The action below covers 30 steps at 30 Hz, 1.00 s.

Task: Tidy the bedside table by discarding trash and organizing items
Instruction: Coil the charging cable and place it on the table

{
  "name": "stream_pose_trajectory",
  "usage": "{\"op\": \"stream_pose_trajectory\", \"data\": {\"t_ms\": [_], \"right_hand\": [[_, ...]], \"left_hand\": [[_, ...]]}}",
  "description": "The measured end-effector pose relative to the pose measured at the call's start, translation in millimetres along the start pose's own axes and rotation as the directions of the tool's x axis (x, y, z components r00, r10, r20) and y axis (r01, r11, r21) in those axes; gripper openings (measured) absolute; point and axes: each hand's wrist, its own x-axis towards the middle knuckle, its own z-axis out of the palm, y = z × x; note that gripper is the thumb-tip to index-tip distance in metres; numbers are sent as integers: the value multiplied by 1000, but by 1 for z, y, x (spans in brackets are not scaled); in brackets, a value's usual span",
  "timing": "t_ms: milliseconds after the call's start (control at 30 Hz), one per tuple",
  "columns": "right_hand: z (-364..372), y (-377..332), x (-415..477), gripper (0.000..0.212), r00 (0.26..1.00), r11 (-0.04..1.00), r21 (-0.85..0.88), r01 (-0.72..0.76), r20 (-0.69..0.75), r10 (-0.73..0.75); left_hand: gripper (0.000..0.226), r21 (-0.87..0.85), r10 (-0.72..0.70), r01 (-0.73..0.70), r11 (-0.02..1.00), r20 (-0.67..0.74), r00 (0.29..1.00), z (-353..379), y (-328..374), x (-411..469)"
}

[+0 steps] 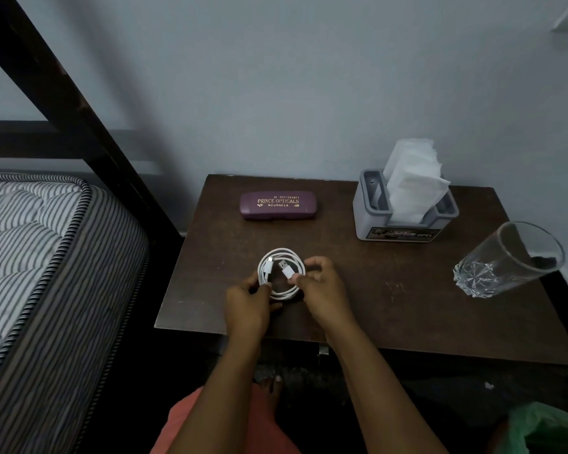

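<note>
A white USB cable (281, 253) lies coiled in a neat loop near the front of the dark wooden bedside table (391, 309). My left hand (248, 306) pinches the loop's lower left side. My right hand (322, 288) grips the lower right side, with its fingertips at the USB plug. Both plug ends point into the middle of the coil. A purple spectacle case (278, 205) lies shut at the back of the table. A grey tissue holder (404, 213) with white tissues standing up sits at the back right. A clear drinking glass (509, 260) stands at the right edge.
A striped mattress (46, 257) on a dark bed frame (89, 126) borders the table on the left. A grey wall stands behind it. A green plastic bag (551, 430) sits on the floor at the lower right. My bare foot shows below the table's front edge.
</note>
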Motion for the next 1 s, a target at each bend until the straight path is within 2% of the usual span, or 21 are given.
{"op": "stream_pose_trajectory", "data": {"t_ms": [100, 167, 267, 333, 533, 700, 767, 1000], "right_hand": [[1, 1, 1, 25, 1000, 1000, 7, 11, 16, -12], [2, 5, 2, 23, 998, 998, -36, 50, -30, -51], [1, 7, 1, 20, 972, 958, -231, 172, -118, -203], [2, 8, 0, 22, 944, 910, -344, 231, -146, -295], [-8, 5, -4, 40, 932, 890, -384, 246, -159, -327], [-21, 5, -3, 63, 974, 905, -364, 221, 44, -220], [-18, 6, -2, 62, 969, 891, -384, 244, 60, -239], [-7, 9, -2, 58, 962, 899, -350, 262, 24, -271]], "left_hand": [[38, 55, 5, -4, 998, -11, 1000, -1, 1, 1], [42, 153, 68, -64, 986, -17, 998, -2, 1, 0], [45, 431, 168, -139, 891, -30, 985, -3, 4, -3], [48, 511, 186, -143, 848, -33, 982, -3, 5, -4], [53, 478, 270, -237, 846, 0, 963, -12, 6, 0], [80, 489, 286, -354, 797, 210, 935, -17, 5, 3], [83, 531, 299, -399, 747, 268, 916, -15, 3, 5], [81, 539, 308, -436, 721, 315, 898, -17, -3, 21]]}}
